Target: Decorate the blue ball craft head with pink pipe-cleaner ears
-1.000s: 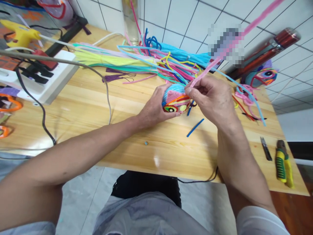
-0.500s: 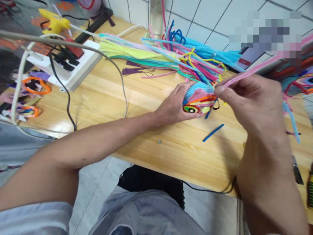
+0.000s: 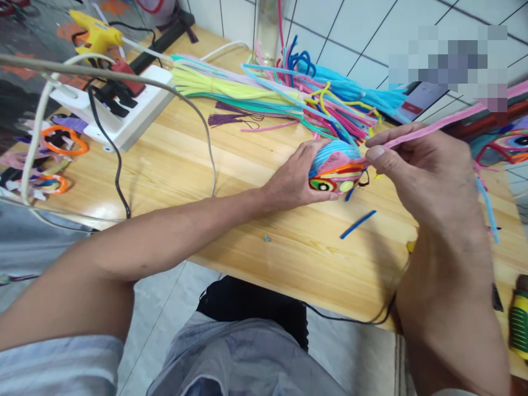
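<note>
My left hand (image 3: 295, 176) is wrapped round the left side of a rounded pipe-cleaner mask (image 3: 336, 170), with light blue strips on top, a pink patch, orange and red bands and round eye shapes. At its right edge my right hand (image 3: 416, 165) pinches a pink pipe cleaner (image 3: 437, 125) between thumb and forefinger. One end of this strip reaches the mask; the other runs up to the right, out of view. On the table in front lies a short blue pipe-cleaner piece (image 3: 358, 224).
Bundles of coloured pipe cleaners (image 3: 247, 93) lie along the back of the wooden table (image 3: 247, 253). To the left are a white power strip (image 3: 140, 118), loose cables and a yellow glue gun (image 3: 94, 32). A green and yellow handled tool (image 3: 518, 319) lies at the right edge.
My right hand has drawn slightly away from the mask, and a short length of pink strip now shows between them. My left hand keeps its hold. The view has shifted a little.
</note>
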Demonstrator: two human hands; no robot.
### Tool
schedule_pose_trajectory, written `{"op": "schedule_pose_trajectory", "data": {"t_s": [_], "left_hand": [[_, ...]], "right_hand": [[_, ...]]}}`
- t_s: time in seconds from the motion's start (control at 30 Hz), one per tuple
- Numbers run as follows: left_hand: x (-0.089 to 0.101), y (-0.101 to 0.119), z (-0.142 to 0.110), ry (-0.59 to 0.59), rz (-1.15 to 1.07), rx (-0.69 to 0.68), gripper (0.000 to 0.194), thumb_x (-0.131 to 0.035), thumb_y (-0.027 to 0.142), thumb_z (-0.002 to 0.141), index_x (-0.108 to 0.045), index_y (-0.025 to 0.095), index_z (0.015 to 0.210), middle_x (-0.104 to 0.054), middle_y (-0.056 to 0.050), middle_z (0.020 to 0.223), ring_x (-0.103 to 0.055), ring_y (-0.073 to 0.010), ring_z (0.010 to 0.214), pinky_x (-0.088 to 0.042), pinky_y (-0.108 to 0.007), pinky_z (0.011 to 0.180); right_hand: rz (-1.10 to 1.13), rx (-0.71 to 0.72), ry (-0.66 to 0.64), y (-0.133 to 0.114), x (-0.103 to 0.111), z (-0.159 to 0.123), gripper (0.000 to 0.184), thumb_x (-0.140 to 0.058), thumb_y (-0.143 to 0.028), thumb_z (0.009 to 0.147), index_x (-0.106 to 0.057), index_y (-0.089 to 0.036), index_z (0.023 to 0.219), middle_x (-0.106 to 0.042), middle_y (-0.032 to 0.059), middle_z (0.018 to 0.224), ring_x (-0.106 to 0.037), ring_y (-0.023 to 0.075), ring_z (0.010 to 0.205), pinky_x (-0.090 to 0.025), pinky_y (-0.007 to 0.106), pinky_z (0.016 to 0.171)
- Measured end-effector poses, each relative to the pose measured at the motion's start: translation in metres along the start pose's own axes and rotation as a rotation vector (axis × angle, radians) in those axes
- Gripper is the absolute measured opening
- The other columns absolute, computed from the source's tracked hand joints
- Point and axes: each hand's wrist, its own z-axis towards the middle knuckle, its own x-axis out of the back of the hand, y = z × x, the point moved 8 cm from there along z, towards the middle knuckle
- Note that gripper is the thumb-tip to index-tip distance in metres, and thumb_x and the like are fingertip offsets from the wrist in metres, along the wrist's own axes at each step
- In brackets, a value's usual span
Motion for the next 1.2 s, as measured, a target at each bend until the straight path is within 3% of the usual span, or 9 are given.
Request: {"op": "schedule_pose_trajectory", "data": {"t_s": [0.37, 0.63, 0.9, 1.2], "left_hand": [[0.007, 0.0, -0.004, 0.072, -0.089, -0.075, 0.112, -0.096, 0.054, 0.076, -0.034, 0.022, 0.163, -0.049, -0.021, 0.164, -0.049, -0.0393, 0.156, -0.042, -0.059, 0.131], [0.009, 0.002, -0.005, 0.067, -0.096, 0.008, 0.109, -0.095, 0.054, 0.077, -0.036, 0.021, 0.162, -0.05, -0.021, 0.163, -0.051, -0.038, 0.154, -0.047, -0.057, 0.128], [0.008, 0.001, -0.005, 0.062, -0.099, 0.029, 0.1, -0.092, 0.047, 0.081, -0.038, 0.024, 0.161, -0.052, -0.019, 0.161, -0.058, -0.0357, 0.147, -0.054, -0.054, 0.121], [0.008, 0.001, -0.006, 0.068, -0.09, 0.016, 0.106, -0.095, 0.047, 0.079, -0.036, 0.019, 0.162, -0.049, -0.022, 0.163, -0.054, -0.037, 0.152, -0.049, -0.054, 0.126]], "right_hand": [[0.115, -0.121, -0.031, 0.0, 0.004, 0.002, 0.014, -0.077, -0.034, 0.091, -0.076, -0.02, 0.092, -0.069, -0.0002, 0.078, -0.058, 0.013, 0.067, -0.045, 0.029, 0.062], [0.175, -0.1, -0.013, 0.001, 0.011, 0.002, 0.025, -0.082, -0.048, 0.093, -0.073, -0.025, 0.097, -0.071, 0.0002, 0.083, -0.065, 0.0165, 0.072, -0.056, 0.031, 0.065], [0.17, -0.063, 0.016, -0.006, 0.013, 0.001, 0.026, -0.076, -0.053, 0.097, -0.073, -0.028, 0.099, -0.073, 0.0016, 0.086, -0.068, 0.0192, 0.075, -0.06, 0.035, 0.066], [0.204, -0.007, 0.061, -0.01, 0.013, 0.0, 0.03, -0.075, -0.057, 0.098, -0.071, -0.028, 0.095, -0.072, 0.0006, 0.085, -0.068, 0.0185, 0.075, -0.058, 0.034, 0.067]]}}
